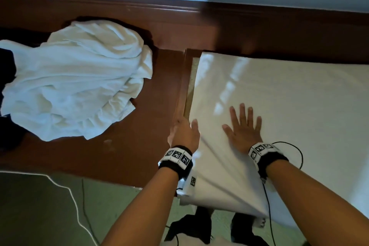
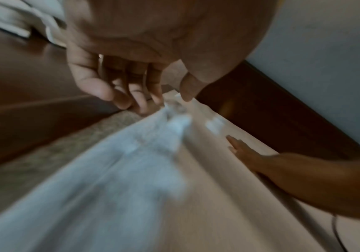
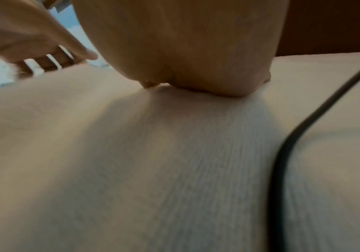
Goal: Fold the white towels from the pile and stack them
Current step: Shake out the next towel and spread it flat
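Two hands at the near edge of a spread white towel, the unfolded pile off to the left.

Nearest, the towel [image 1: 279, 106] hangs over the front edge of the brown worktop [image 1: 129, 146], its near corner drooping toward the floor. The right hand [image 1: 244, 126] lies flat on it, palm down, fingers straight and spread, gripping nothing; a black cable [image 1: 297, 150] loops from its wristband across the cloth. The left hand [image 1: 184, 131] sits at the towel's left edge, fingers loosely bent with the tips at the cloth; the blurred left wrist view does not settle whether it pinches the edge. Farther left, well apart, the crumpled pile of white towels [image 1: 75, 82] rests on the worktop. Beyond runs a dark wooden ledge [image 1: 139, 6].
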Action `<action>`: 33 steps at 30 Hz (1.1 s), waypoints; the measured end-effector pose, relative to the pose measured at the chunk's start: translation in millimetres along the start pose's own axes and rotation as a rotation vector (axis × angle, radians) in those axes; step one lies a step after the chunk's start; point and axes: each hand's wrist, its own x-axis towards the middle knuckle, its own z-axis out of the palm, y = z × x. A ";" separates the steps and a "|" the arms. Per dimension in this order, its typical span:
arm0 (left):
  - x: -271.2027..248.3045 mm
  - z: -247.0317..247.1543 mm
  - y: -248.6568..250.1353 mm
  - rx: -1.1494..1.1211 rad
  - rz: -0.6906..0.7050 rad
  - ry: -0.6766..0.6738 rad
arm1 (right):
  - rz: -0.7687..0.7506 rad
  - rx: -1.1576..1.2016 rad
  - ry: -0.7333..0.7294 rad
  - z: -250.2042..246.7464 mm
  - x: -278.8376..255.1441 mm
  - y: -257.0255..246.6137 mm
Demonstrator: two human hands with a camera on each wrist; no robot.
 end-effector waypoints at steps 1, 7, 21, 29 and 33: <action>-10.3 -0.4 -8.4 0.041 0.006 -0.053 | -0.003 0.009 -0.011 -0.1 -3.0 -0.3; -59.1 18.5 -42.4 0.268 0.010 -0.222 | -0.049 0.036 -0.062 21.4 -51.7 5.4; -106.2 24.9 -104.4 0.081 -0.025 0.001 | 0.017 0.046 0.018 67.7 -139.8 37.5; -142.9 100.7 -87.5 0.467 0.709 0.017 | -0.101 -0.039 0.187 98.7 -159.7 46.9; -132.7 111.7 -110.2 0.553 0.669 0.019 | -0.157 -0.134 0.210 116.4 -185.9 90.4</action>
